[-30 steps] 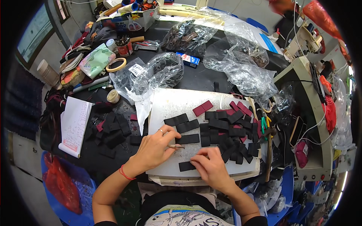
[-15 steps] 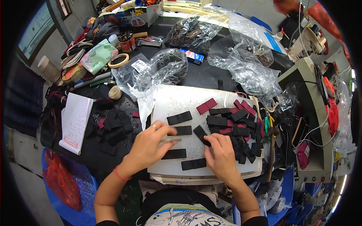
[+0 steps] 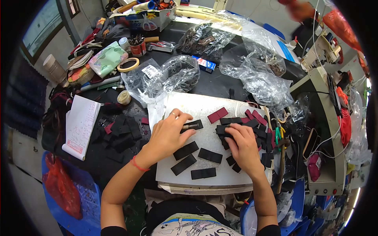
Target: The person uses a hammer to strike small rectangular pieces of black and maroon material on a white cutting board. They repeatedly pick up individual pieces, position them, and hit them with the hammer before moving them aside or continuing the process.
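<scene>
My left hand (image 3: pixel 167 133) is over the left of a pale board (image 3: pixel 173 105). Its thumb and fingers close round a short, thin rod (image 3: pixel 192 125) lying across a black folded fabric strip (image 3: pixel 198 124). Nearer me, several separate black strips (image 3: pixel 210 155) lie flat on the board. My right hand (image 3: pixel 244 143) is at the left edge of a pile of black and dark red strips (image 3: pixel 258 126). Its bent fingertips grip a black fabric strip (image 3: pixel 220 130) there, partly hidden beneath them. A dark red strip (image 3: pixel 217 115) lies apart, beyond the hands.
Left of the board are more black pieces (image 3: pixel 120 131) and a written notepad (image 3: pixel 80 126). Clear plastic bags (image 3: pixel 264 84) and a small blue box (image 3: pixel 204 64) lie behind it. Green-handled scissors (image 3: pixel 277 135) and a hammer-like tool (image 3: pixel 282 157) are at its right edge.
My left hand has moved away from me to the farthest black strip. My right hand has let go of a strip, now flat on the board, and moved right to the pile.
</scene>
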`<move>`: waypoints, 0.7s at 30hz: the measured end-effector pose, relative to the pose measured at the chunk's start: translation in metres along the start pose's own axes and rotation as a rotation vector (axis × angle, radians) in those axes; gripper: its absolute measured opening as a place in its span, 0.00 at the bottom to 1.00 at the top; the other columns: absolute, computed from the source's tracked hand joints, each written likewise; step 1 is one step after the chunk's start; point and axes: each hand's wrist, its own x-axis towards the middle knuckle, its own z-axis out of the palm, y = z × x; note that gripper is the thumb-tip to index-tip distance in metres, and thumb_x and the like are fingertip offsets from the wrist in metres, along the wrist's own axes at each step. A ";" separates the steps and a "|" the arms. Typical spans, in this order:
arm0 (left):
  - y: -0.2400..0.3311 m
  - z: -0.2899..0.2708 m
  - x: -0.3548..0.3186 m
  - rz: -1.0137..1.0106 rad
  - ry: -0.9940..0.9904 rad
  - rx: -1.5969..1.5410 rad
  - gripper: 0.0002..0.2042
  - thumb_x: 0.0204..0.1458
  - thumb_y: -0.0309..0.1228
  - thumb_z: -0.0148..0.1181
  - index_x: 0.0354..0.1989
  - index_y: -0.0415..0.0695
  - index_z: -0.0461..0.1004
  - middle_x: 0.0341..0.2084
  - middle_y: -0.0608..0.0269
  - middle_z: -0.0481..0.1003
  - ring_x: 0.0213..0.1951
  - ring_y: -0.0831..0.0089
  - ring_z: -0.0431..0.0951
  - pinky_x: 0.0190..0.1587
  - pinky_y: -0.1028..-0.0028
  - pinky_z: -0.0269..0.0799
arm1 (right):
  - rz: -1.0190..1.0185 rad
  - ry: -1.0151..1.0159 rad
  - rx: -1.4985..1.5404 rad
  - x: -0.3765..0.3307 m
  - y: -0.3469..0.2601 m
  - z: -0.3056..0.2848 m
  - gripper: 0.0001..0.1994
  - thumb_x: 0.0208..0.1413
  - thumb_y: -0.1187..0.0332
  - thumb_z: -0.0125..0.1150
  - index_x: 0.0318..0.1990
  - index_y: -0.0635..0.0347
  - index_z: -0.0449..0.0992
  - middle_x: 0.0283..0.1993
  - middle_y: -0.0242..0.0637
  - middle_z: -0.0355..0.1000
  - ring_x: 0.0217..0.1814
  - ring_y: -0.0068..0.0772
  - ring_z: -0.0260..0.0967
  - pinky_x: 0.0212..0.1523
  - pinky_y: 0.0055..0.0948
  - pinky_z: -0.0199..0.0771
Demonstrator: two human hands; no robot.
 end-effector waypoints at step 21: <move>-0.006 0.002 -0.031 0.080 -0.278 -0.133 0.12 0.47 0.28 0.64 0.41 0.42 0.76 0.33 0.56 0.74 0.32 0.57 0.77 0.36 0.65 0.71 | -0.054 0.007 -0.242 -0.017 -0.015 0.021 0.20 0.45 0.79 0.55 0.50 0.65 0.73 0.42 0.40 0.68 0.43 0.40 0.66 0.41 0.34 0.65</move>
